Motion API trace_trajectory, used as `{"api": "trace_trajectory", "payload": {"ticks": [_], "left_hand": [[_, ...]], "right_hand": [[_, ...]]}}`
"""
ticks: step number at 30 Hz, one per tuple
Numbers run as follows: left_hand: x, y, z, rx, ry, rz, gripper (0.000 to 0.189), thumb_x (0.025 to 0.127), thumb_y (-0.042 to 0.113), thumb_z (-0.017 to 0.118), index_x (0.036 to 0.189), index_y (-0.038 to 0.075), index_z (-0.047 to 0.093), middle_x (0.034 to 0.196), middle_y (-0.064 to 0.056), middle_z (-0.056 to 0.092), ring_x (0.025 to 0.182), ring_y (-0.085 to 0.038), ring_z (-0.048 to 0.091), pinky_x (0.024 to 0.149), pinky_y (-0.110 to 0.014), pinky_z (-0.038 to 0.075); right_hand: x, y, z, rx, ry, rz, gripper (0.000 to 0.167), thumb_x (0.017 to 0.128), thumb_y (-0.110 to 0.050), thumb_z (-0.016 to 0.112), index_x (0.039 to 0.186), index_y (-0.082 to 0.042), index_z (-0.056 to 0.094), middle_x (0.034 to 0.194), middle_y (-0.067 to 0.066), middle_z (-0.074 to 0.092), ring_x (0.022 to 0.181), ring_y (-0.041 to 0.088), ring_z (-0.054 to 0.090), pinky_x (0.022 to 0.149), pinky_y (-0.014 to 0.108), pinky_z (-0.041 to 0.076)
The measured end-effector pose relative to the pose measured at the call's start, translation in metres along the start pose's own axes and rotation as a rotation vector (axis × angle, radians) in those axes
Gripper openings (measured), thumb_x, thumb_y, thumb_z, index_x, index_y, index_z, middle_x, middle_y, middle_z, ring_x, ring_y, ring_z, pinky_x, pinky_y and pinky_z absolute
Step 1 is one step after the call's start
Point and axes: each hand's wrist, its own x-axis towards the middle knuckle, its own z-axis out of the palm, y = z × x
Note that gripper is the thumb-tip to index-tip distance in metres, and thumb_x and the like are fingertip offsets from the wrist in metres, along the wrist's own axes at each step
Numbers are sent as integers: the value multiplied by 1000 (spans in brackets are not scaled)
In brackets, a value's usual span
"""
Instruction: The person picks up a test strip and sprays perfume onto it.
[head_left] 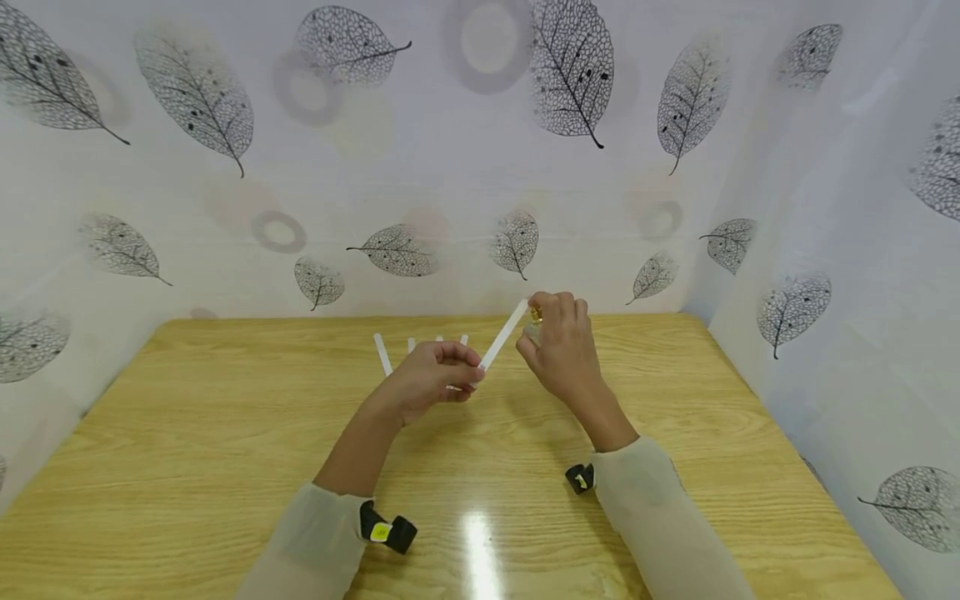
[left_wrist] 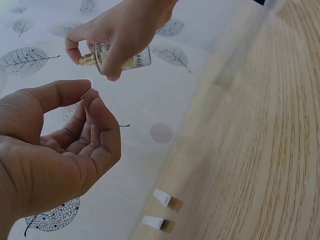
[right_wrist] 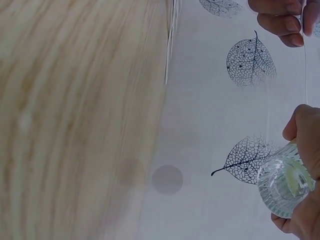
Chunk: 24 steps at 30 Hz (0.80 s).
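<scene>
My left hand [head_left: 431, 379] pinches the lower end of a white paper strip [head_left: 504, 333] between thumb and fingers, and the strip slants up to the right. In my right hand [head_left: 564, 346] is a clear glass perfume bottle [left_wrist: 143, 59] with a gold spray top [left_wrist: 87, 59]. One finger of that hand lies at the top, near the strip's upper end. The right wrist view shows the bottle's ribbed glass base [right_wrist: 274, 187] below the curled fingers. Both hands are above the table.
Several more white strips [head_left: 382, 354] are behind the left hand, towards the wooden table's [head_left: 247, 433] far edge. Their free ends [left_wrist: 162, 197] show in the left wrist view. A leaf-printed white cloth [head_left: 450, 167] hangs behind and at the sides.
</scene>
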Motion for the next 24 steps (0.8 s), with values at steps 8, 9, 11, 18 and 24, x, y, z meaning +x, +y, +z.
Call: {"api": "trace_trajectory", "payload": {"ticks": [8,9,11,18,24], "left_hand": [[-2,2,-4,-1,28,-9,18,97,4,68,112,-2,61,98,-9,62,83,-19,61,76,-30,58],[-2,3,-5,-1,35,-8,17,97,4,68,111,-1,62,98,-9,62,83,-20,61,75,-29,57],[-2,3,-9,0,51,-3,16,97,4,69,110,-1,62,98,-9,62,83,-21,60,75,-29,57],[-7,8,-29,0,95,54,11,98,5,67,107,1,61,99,-7,61,86,-20,60,83,-33,57],[-15,14,-48,-8,129,96,13,100,7,65,109,0,59,99,-5,61,85,-18,59,84,-32,56]], "right_hand": [[0,0,0,14,5,1,45,87,-6,65,125,-5,41,99,18,49,81,33,41,68,41,33],[0,0,0,14,7,0,45,87,-6,65,125,-5,41,99,18,49,81,33,40,68,41,33],[0,0,0,18,14,-6,45,87,-5,65,125,-5,42,99,18,48,80,32,39,68,40,32],[1,1,0,30,55,-29,45,85,-2,64,124,-4,42,101,18,47,80,31,38,68,40,31],[3,1,-2,38,77,-54,40,87,-3,62,122,-2,42,102,20,46,81,33,38,71,44,33]]}}
